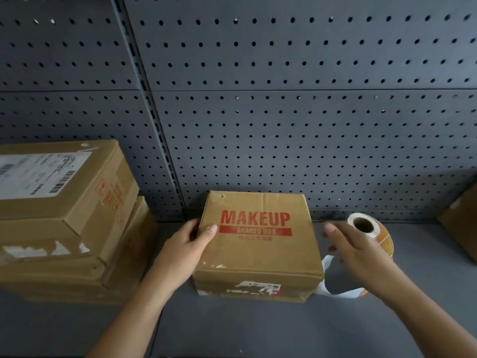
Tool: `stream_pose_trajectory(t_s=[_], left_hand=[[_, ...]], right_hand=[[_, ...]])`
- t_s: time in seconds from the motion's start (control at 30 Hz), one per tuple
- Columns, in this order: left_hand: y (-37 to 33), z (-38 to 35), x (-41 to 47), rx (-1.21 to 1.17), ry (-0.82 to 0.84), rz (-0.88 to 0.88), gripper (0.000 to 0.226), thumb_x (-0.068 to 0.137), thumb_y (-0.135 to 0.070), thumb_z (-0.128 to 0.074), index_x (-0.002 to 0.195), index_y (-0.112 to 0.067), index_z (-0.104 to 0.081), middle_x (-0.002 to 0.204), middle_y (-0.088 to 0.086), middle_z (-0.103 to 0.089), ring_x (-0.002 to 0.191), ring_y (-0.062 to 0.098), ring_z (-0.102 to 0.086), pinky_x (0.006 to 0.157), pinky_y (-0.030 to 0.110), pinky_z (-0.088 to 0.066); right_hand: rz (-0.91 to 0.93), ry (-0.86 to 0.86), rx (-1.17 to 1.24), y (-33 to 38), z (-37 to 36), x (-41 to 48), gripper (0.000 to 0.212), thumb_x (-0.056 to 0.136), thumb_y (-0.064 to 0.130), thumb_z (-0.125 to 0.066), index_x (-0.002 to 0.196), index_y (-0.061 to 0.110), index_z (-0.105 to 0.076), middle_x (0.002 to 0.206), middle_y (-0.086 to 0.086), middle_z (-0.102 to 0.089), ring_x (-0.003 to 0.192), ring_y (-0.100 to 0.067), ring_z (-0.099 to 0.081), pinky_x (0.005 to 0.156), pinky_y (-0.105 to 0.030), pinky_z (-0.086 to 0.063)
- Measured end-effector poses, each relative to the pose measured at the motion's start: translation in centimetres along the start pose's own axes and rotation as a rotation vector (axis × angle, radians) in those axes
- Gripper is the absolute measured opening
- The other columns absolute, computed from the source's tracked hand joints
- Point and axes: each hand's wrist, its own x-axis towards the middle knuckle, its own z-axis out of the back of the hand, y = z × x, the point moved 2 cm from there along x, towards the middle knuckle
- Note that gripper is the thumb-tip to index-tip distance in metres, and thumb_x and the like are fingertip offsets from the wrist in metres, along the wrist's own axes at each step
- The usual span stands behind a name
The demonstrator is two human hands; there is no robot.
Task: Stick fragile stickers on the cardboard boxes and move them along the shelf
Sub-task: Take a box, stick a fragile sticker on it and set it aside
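The left hand (187, 248) grips the left edge of the MAKEUP box (258, 251), its thumb (210, 228) lying over the top face and the other fingers wrapped down the left side, out of sight. The right hand (361, 254) hovers at the box's right side with its fingers spread and loosely straight, holding nothing. It is motion-blurred, and whether the fingertips touch the cardboard cannot be told. The box sits flat on the grey shelf (258, 329), close to the back and roughly central. Its flaps are closed, so nothing inside shows. The top carries red print reading "MAKEUP" over a red band, and the front face bears torn white remains of an old label. Just behind the right hand, near the box's right rear corner, stands the sticker roll (386, 244), its hollow core facing up towards the camera and its orange outer turns partly hidden by the hand. A white backing strip (329, 264) trails from it along the box's right side to the front corner. Well to the left, two larger cardboard boxes are stacked. The top box (77, 202) is closed, with a white shipping label (38, 174) on its lid and red marks on its side. The lower box (64, 275), also closed, carries torn white tape scraps. Part of another box (462, 223) enters at the right edge. A dark pegboard panel (284, 112) rises behind the shelf.
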Motion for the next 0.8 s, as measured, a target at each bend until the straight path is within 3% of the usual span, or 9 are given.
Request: stream_pose_trajectory(t_s=[0.07,0.13,0.23,0.3,0.47,0.57,0.67,0.73,0.8], left_hand=[[-0.5,0.0,-0.3,0.042,-0.036,-0.012,0.059,0.089,-0.069,-0.052,0.14,-0.04,-0.048,0.122,-0.012,-0.067,0.104,0.012,-0.067,0.094,0.045,-0.057],[-0.9,-0.2,-0.5,0.079,-0.051,-0.031,0.058,0.093,-0.063,-0.051,0.144,-0.038,-0.043,0.123,-0.01,-0.065,0.104,0.013,-0.066,0.093,0.045,-0.057],[-1.1,-0.3,-0.8,0.126,-0.064,-0.067,0.058,0.095,-0.06,-0.05,0.147,-0.036,-0.039,0.13,-0.009,-0.061,0.11,0.015,-0.064,0.094,0.045,-0.057],[-1.2,-0.2,-1.0,0.169,-0.092,-0.098,0.06,0.094,-0.061,-0.05,0.148,-0.037,-0.036,0.137,-0.009,-0.058,0.117,0.016,-0.061,0.096,0.045,-0.056],[-1.9,-0.2,-1.6,0.19,-0.181,-0.222,0.055,0.097,-0.047,-0.056,0.147,-0.034,-0.039,0.145,-0.012,-0.05,0.131,0.01,-0.048,0.106,0.04,-0.048],[-2.6,-0.4,-2.5,0.148,-0.243,-0.331,0.05,0.097,-0.038,-0.06,0.144,-0.035,-0.043,0.136,-0.021,-0.044,0.126,0.001,-0.04,0.11,0.037,-0.042],[-4.6,-1.6,-4.1,0.171,-0.288,-0.533,0.046,0.095,-0.038,-0.06,0.14,-0.034,-0.049,0.136,-0.029,-0.042,0.127,-0.012,-0.037,0.113,0.023,-0.033],[-6.6,-3.8,-5.3,0.272,-0.194,-0.694,0.044,0.097,-0.044,-0.054,0.139,-0.032,-0.05,0.14,-0.028,-0.043,0.133,-0.017,-0.033,0.114,0.014,-0.025],[-8.5,-6.6,-6.6,0.356,-0.026,-0.83,0.048,0.098,-0.051,-0.047,0.143,-0.035,-0.046,0.148,-0.027,-0.041,0.14,-0.013,-0.029,0.116,0.016,-0.022]], right_hand=[[0.089,-0.057,-0.095,-1.3,1.7,-1.4,0.017,0.099,0.035,-0.05,0.104,0.045,-0.063,0.103,0.014,-0.066,0.097,0.001,-0.059,0.078,-0.02,-0.044],[0.148,0.022,-0.284,-3.0,3.1,-2.5,0.032,0.095,0.026,-0.057,0.114,0.052,-0.056,0.117,0.02,-0.06,0.104,-0.001,-0.055,0.081,-0.023,-0.044],[0.176,0.177,-0.601,-5.0,3.6,-3.4,0.053,0.084,0.05,-0.065,0.132,0.051,-0.043,0.132,0.027,-0.046,0.126,-0.005,-0.043,0.102,-0.035,-0.043],[0.201,0.231,-0.662,-5.4,3.4,-3.7,0.062,0.08,0.064,-0.061,0.135,0.052,-0.035,0.13,0.033,-0.037,0.127,0.003,-0.035,0.109,-0.033,-0.038],[0.337,0.26,-0.783,-6.1,2.5,-3.9,0.035,0.085,0.054,-0.063,0.117,0.053,-0.048,0.119,0.034,-0.041,0.115,0.01,-0.032,0.111,-0.017,-0.027],[0.356,0.191,-0.748,-6.4,3.0,-3.6,0.016,0.088,0.042,-0.064,0.088,0.052,-0.051,0.099,0.03,-0.056,0.105,0.005,-0.047,0.107,-0.027,-0.04],[0.38,0.094,-0.592,-5.8,4.2,-3.7,0.006,0.087,0.047,-0.06,0.086,0.05,-0.055,0.095,0.029,-0.061,0.106,0.0,-0.055,0.109,-0.029,-0.039],[0.394,0.072,-0.493,-4.8,5.2,-3.8,0.014,0.084,0.055,-0.053,0.09,0.045,-0.061,0.103,0.028,-0.061,0.114,-0.002,-0.052,0.104,-0.026,-0.042],[0.415,0.083,-0.447,-3.8,5.9,-3.9,0.019,0.083,0.057,-0.053,0.092,0.044,-0.063,0.11,0.027,-0.061,0.123,0.001,-0.048,0.101,-0.015,-0.04]])
